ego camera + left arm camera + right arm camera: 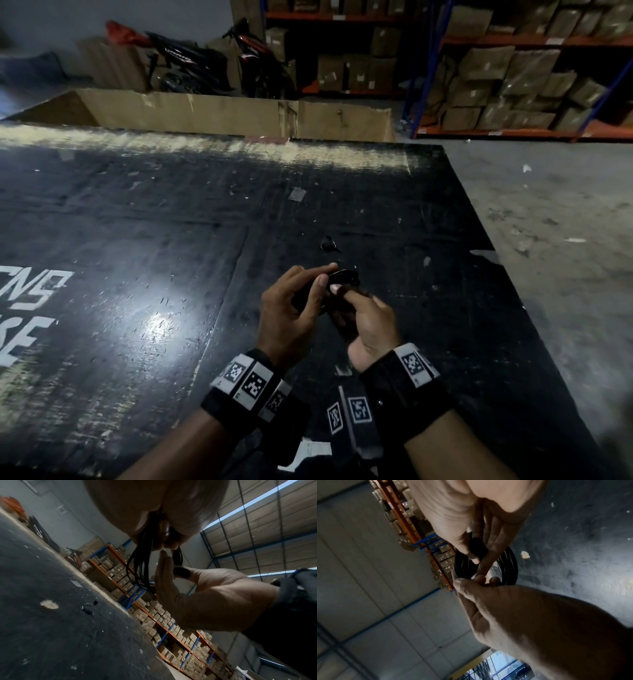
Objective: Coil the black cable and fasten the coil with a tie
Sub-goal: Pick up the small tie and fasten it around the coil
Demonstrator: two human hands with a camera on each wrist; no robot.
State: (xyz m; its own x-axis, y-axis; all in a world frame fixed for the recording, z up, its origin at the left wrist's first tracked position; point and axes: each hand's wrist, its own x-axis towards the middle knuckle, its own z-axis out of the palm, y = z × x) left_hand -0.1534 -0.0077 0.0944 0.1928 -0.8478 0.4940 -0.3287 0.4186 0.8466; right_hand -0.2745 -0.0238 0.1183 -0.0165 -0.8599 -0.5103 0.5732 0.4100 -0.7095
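Coil: black cable wound in several loops, held between both hands above the table; in the head view most of it is hidden behind the fingers, only an arc showing past the fingertips.
Coil, wrist views: the loops show as a ring in the right wrist view and as hanging strands in the left wrist view.
Left hand: fingers curled about the near-left side of the coil, thumb and forefinger raised over its top; what sits between those two tips is too dark to tell.
Right hand: fingers folded round the right side of the coil, thumb tip pressed at its top beside the left forefinger.
Tie: a small black piece lies on the table just beyond the coil; too dark and small to be sure it is the tie.
Hidden: the cable's ends cannot be made out in any view.
Writing: white letters at the table's left edge are cut off and seen reversed, not readable.
Wristbands: black bands with square black-and-white code tags on both wrists, near side of the coil.
Beyond the table: a cardboard wall, motorbikes with blurred lettering, racks of brown boxes whose labels are too small to read.
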